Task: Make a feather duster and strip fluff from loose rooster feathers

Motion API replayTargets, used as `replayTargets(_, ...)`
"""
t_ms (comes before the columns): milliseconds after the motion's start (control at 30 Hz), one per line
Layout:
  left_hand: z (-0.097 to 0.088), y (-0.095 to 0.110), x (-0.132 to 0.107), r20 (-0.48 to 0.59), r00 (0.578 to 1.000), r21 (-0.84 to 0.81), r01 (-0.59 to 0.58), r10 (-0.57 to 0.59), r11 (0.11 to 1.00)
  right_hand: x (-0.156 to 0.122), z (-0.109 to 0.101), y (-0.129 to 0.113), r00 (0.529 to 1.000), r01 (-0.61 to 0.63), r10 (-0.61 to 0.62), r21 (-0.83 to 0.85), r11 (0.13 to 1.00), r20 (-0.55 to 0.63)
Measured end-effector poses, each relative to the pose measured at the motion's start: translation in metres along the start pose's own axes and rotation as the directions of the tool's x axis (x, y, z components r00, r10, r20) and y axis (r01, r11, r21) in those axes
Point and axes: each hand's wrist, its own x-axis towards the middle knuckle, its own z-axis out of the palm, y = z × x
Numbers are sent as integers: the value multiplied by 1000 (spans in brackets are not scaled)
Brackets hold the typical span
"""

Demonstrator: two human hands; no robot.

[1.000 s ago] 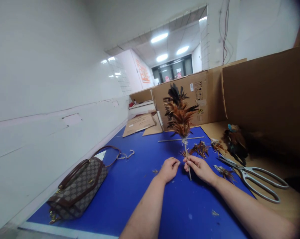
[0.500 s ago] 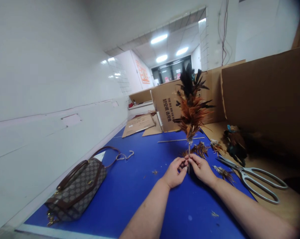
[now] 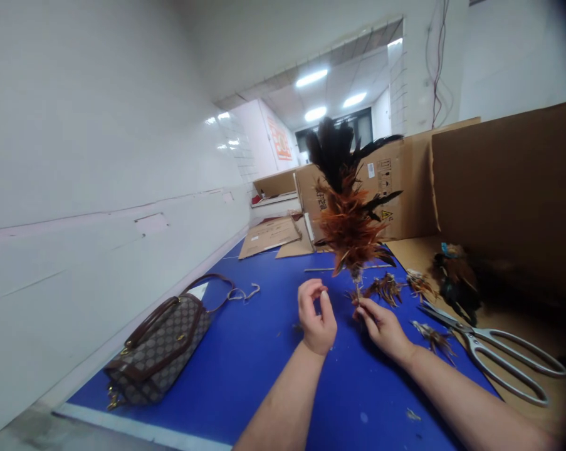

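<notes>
A feather duster (image 3: pixel 351 228) with black feathers on top and rust-brown ones below stands nearly upright over the blue table (image 3: pixel 259 351). My right hand (image 3: pixel 381 326) pinches its thin stick below the feathers. To the left, apart from the stick, my left hand (image 3: pixel 316 318) is raised with curled fingers, thumb and fingertips close together. Whatever it pinches, if anything, is too fine to make out. Behind the right hand lie loose brown feathers (image 3: pixel 387 289), and a small feather tuft (image 3: pixel 433 338) rests to its right.
Large scissors (image 3: pixel 487 344) lie on cardboard at the right, near a dark feather bundle (image 3: pixel 455 282). A patterned handbag (image 3: pixel 163 351) sits at the left with a pale cord (image 3: pixel 245 293) beside it. Cardboard sheets (image 3: pixel 269 237) and a thin stick (image 3: pixel 318 269) lie farther back.
My left hand has moved away from the stick to the left. The duster has turned and tilts slightly left, still in my right hand. The view has shifted a little left.
</notes>
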Motion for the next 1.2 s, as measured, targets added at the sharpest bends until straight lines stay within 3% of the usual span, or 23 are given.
replayTargets(167, -7, 39, 27, -219, 972, 66, -74, 87, 995, 0, 1, 6, 999, 28, -27, -51, 998, 28)
replayTargets(233, -9, 51, 40, -189, 972, 122, -117, 139, 986, 0, 2, 6, 999, 38, -36, -61, 997, 39)
replayTargets(367, -9, 64, 59, -25, 979, 184, -196, 204, 963, 0, 2, 3, 998, 47, -43, -73, 996, 53)
replayTargets(567, -2, 54, 65, -26, 981, 199, -181, 190, 963, 0, 1, 4, 997, 51, -46, -77, 996, 61)
replayTargets(800, -12, 55, 77, -40, 999, -40, 32, -34, 999, 0, 0, 3, 994, 60, -49, -118, 991, 94)
replayTargets(967, -22, 54, 79, -110, 992, -96, 46, -56, 994, 1, -2, 6, 994, 54, -39, -154, 987, 97)
replayTargets(1100, -29, 35, 72, -137, 988, -38, 68, -73, 997, 3, -2, 6, 996, 42, -30, -157, 987, 79)
replayTargets(1200, -43, 9, 62, -104, 993, 156, 77, -62, 985, 3, -2, 5, 999, 25, -21, -127, 992, 29)
